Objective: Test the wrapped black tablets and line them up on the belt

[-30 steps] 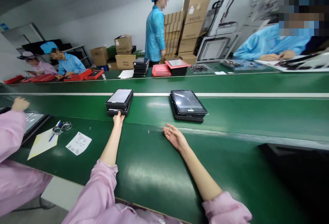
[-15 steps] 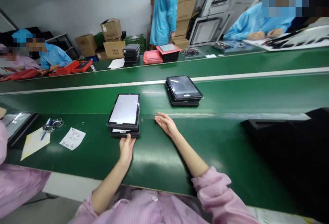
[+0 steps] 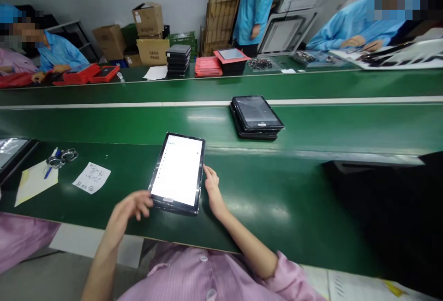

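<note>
A tablet [image 3: 178, 172] with a bright white screen and a black rim is in front of me, turned at a slight angle. My right hand [image 3: 212, 189] grips it at the right edge, partly hidden behind that edge. At the tablet's lower left corner is my left hand [image 3: 133, 205], fingers loosely spread, the fingertips by the rim. Whether another tablet lies underneath is hidden. Farther back to the right sits a stack of dark-screened tablets [image 3: 258, 114].
A handwritten note [image 3: 92, 177], a yellowish paper [image 3: 36, 181], a blue pen [image 3: 48, 172] and shiny metal rings [image 3: 62, 158] lie to the left. A large black object [image 3: 387, 209] takes up the right side. Co-workers sit across the green bench [image 3: 138, 93].
The bright-screened tablet has come nearer and to the right, turning clockwise. My right hand has moved onto its right edge. My left hand has moved from its front edge to its left corner.
</note>
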`<action>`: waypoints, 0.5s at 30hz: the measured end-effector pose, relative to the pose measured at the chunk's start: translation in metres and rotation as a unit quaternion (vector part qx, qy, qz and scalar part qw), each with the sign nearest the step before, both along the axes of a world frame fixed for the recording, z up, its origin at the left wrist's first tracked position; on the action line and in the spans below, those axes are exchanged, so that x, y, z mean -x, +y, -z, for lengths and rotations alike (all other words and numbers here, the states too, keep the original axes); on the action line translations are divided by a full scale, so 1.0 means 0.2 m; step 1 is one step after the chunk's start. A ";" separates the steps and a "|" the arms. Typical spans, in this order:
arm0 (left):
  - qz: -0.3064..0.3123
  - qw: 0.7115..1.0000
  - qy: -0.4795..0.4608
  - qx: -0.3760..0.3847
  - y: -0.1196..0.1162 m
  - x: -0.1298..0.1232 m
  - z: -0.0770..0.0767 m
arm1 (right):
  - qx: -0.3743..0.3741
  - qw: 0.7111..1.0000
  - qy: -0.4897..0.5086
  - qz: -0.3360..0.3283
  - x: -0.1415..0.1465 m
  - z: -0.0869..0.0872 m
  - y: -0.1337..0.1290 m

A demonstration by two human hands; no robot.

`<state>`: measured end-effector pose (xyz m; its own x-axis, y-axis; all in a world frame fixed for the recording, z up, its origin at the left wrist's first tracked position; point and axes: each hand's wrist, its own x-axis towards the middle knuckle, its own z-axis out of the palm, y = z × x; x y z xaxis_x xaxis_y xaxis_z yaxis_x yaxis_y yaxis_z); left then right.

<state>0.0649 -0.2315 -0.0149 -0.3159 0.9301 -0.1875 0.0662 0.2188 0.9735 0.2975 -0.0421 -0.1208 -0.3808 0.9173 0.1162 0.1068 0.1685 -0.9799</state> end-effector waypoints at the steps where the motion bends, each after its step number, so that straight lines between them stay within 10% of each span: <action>1: -0.073 0.996 0.028 -0.046 0.06 0.04 0.00 | 0.003 1.000 0.002 0.009 0.02 -0.01 0.00; 3: -0.135 0.985 0.042 -0.098 0.19 0.08 0.03 | 0.018 1.000 0.004 0.025 0.05 -0.03 0.01; 7: -0.062 0.993 -0.013 -0.095 0.37 0.05 0.16 | 0.032 0.999 0.012 0.027 0.13 -0.07 0.05; 15: -0.074 0.994 -0.049 -0.067 0.39 0.02 0.22 | 0.047 0.991 0.108 0.062 0.21 -0.07 0.03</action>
<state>0.0619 -0.1539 -0.0594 -0.4381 0.8932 -0.1013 -0.0537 0.0865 0.9948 0.2557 -0.0359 -0.1065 -0.2394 0.9662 0.0953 -0.0935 0.0747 -0.9928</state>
